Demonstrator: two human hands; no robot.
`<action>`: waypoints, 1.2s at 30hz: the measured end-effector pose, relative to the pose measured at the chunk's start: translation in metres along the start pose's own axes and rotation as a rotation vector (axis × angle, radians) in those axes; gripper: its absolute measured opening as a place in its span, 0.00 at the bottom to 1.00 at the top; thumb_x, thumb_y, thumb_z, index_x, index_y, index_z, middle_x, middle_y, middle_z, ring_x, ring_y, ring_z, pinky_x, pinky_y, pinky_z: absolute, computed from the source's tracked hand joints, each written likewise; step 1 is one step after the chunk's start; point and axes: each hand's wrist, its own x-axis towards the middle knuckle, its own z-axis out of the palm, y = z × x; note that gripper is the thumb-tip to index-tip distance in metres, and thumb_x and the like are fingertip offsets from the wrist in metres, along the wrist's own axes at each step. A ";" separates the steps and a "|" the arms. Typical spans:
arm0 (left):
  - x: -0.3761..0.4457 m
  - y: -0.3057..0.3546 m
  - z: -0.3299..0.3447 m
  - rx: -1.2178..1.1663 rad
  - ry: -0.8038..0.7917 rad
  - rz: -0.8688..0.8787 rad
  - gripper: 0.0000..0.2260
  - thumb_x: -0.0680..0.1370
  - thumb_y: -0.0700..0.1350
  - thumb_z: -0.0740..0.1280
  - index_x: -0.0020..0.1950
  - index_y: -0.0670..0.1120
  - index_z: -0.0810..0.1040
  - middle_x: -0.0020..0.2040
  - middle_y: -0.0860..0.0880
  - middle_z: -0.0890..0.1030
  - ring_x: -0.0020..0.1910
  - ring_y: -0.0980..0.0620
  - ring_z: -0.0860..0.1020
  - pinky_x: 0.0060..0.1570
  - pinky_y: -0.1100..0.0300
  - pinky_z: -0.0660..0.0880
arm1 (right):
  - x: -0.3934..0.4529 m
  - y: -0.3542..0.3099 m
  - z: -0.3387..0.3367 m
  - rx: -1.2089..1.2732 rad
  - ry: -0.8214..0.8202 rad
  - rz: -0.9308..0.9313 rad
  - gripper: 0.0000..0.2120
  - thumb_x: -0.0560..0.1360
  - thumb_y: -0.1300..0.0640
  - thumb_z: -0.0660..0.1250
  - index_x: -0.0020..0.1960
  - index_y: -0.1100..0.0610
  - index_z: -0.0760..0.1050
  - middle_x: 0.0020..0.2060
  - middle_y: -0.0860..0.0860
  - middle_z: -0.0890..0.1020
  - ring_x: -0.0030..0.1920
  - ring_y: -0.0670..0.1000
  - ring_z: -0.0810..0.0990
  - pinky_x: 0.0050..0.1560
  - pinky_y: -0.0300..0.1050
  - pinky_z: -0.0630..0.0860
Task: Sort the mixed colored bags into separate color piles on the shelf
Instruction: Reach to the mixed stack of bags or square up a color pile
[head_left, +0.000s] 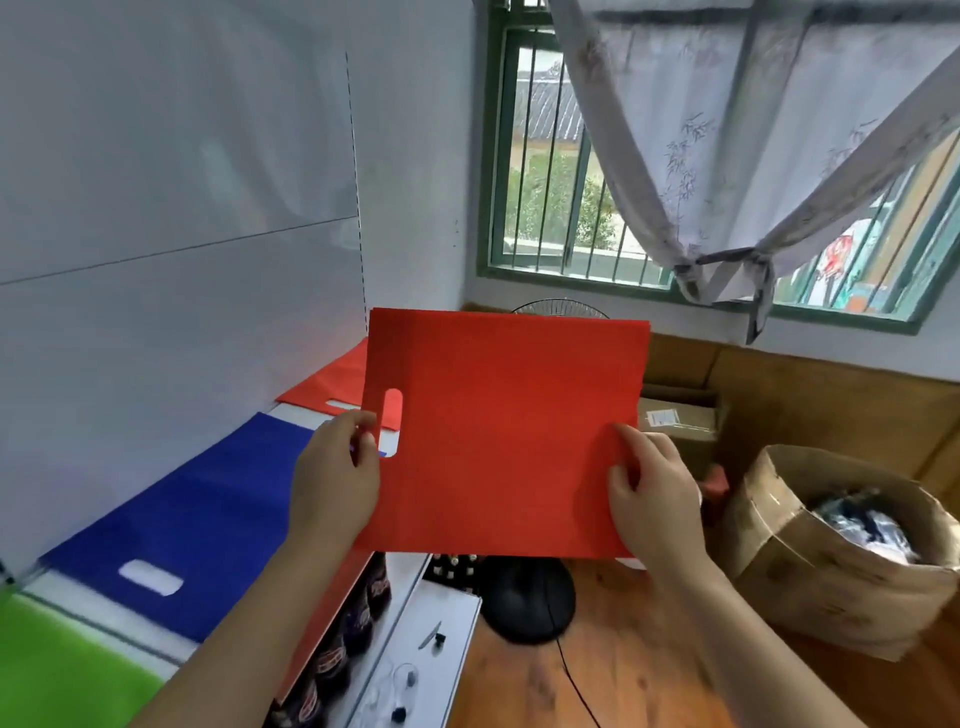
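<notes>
We hold a flat, matte red bag (509, 431) upright above the white shelf (306, 415), its slot handle cut-out on the left. Our left hand (335, 480) pinches that edge beside the slot; our right hand (652, 491) pinches the right edge, fingers curled over the front. On the shelf lie a red pile (332, 387), a blue pile (197, 514) and a green pile (62, 670).

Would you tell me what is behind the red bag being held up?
Behind the held red bag, the top of a fan's wire guard shows above it and its black base below. The fan's middle is covered, as is part of the red pile.
</notes>
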 end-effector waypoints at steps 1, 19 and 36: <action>0.012 -0.004 0.008 0.002 0.002 -0.009 0.11 0.85 0.43 0.63 0.65 0.51 0.81 0.58 0.54 0.82 0.53 0.54 0.78 0.52 0.57 0.73 | 0.015 0.004 0.011 -0.016 -0.008 -0.001 0.22 0.79 0.61 0.67 0.73 0.53 0.76 0.64 0.48 0.79 0.59 0.52 0.80 0.56 0.45 0.75; 0.139 -0.068 0.117 0.278 0.240 -0.258 0.07 0.84 0.43 0.66 0.60 0.50 0.82 0.52 0.55 0.84 0.50 0.57 0.80 0.44 0.68 0.72 | 0.276 0.042 0.237 0.146 -0.354 -0.287 0.18 0.83 0.64 0.61 0.71 0.56 0.79 0.63 0.49 0.78 0.58 0.54 0.81 0.60 0.54 0.80; 0.184 -0.116 0.153 0.630 0.392 -0.596 0.07 0.84 0.45 0.64 0.54 0.52 0.83 0.43 0.55 0.83 0.37 0.56 0.79 0.38 0.51 0.79 | 0.375 0.006 0.442 0.109 -0.804 -0.652 0.26 0.78 0.64 0.61 0.75 0.57 0.74 0.68 0.52 0.77 0.64 0.58 0.80 0.63 0.55 0.79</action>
